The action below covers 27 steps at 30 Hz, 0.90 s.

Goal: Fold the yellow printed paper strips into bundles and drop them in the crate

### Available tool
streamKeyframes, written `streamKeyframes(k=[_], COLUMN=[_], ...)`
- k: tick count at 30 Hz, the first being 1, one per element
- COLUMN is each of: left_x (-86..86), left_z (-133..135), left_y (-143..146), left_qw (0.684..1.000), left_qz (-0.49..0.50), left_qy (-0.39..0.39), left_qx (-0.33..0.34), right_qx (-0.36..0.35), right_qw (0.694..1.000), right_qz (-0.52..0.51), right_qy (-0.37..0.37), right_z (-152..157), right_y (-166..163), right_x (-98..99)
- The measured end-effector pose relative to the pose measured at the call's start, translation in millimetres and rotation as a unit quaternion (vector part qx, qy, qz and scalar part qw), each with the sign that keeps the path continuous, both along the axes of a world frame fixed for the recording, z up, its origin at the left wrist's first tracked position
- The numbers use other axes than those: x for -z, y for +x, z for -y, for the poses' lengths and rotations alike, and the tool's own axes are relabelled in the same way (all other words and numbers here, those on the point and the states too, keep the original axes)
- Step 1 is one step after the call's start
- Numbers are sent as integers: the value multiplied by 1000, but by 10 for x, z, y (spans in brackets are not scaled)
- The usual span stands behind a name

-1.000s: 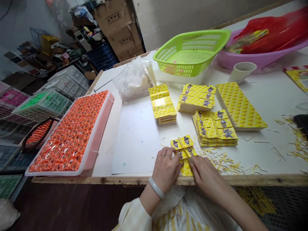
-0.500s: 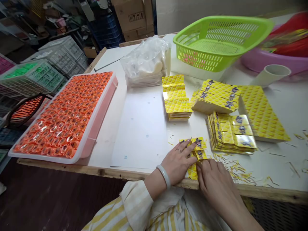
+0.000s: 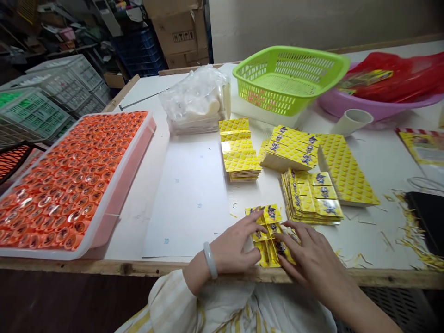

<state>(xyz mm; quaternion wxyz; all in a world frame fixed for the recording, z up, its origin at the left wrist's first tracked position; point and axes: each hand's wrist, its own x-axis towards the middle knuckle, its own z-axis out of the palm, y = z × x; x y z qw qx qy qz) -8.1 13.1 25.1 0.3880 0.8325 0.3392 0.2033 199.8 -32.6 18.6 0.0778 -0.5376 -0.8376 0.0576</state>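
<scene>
Card, yellow and printed, lies just nearer and left of the folded stack, probably for easy reach. The left hand, fingers spread, rests on it, seemingly as a steadying weight; the right hand curls at its right edge, pinching or not, I can't tell. Scraps lie right of the stack, perhaps leaving working room.

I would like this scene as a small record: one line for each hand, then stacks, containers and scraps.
Left hand: fingers on the yellow printed card
Right hand: fingers at that card's right side
Stacks: folded yellow stack and figure-printed stack, both beyond the hands
Containers: tray of orange pieces, far left; green basket, at the back
Scraps: yellow trimmings beside a black object, far right
</scene>
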Motion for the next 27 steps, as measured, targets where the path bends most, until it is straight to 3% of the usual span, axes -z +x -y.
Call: streamKeyframes(k=[3, 5, 9, 15, 19, 22, 27], left_x=[-7, 39, 113, 146, 188, 196, 170], left_z=[39, 54, 37, 27, 25, 25, 61], left_y=[11, 30, 49, 69, 48, 35, 119], left_qw=[997, 998, 992, 989, 988, 981, 943], left_qz=[20, -17, -108, -120, -131, -157, -218], left_qy=[-36, -11, 50, 40, 58, 102, 249], left_qx=[-70, -64, -38, -72, -62, -45, 27], right_qx=[-19, -56, -131, -108, -96, -103, -126], right_qw=[999, 998, 989, 981, 975, 974, 980], right_qz=[7, 1, -63, -127, -141, -137, -137], right_qy=[41, 41, -33, -102, -143, -148, -71], right_z=[-45, -108, -275, -370, -369, -345, -213], right_y=[-32, -33, 10, 78, 121, 147, 120], right_x=[-45, -76, -76, -89, -105, -61, 113])
